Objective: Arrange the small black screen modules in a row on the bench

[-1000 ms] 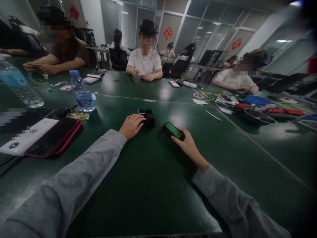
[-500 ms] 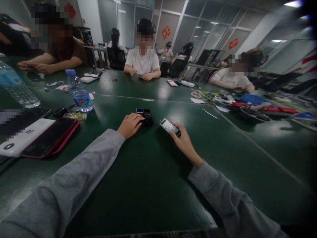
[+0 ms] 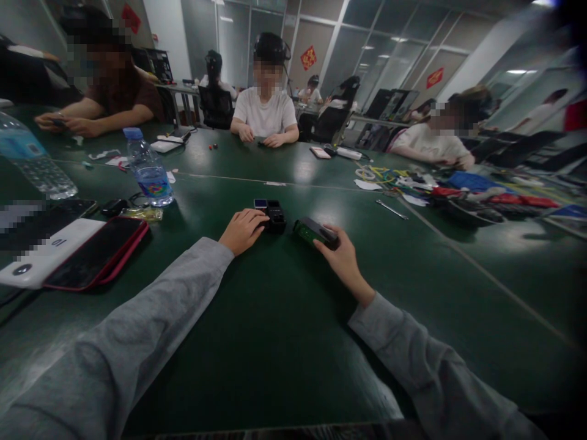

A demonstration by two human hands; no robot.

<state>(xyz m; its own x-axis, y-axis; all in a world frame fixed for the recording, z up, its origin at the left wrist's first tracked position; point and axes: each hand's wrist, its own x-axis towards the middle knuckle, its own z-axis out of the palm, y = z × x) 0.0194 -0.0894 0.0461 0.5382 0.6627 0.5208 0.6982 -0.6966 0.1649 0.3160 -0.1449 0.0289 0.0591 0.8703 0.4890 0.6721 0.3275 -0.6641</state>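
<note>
Our right hand (image 3: 342, 256) gripped a tilted green-faced device (image 3: 308, 233); our left hand (image 3: 243, 232) lay at a black case (image 3: 276, 216); whether gripping, we could not tell.

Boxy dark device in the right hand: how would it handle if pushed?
The boxy dark device is probably stiff: its edges look straight. The right hand holds it between thumb and fingers, suggesting it's fairly light. Flat faces suggest it would slide, not roll, on the glossy table.
</note>
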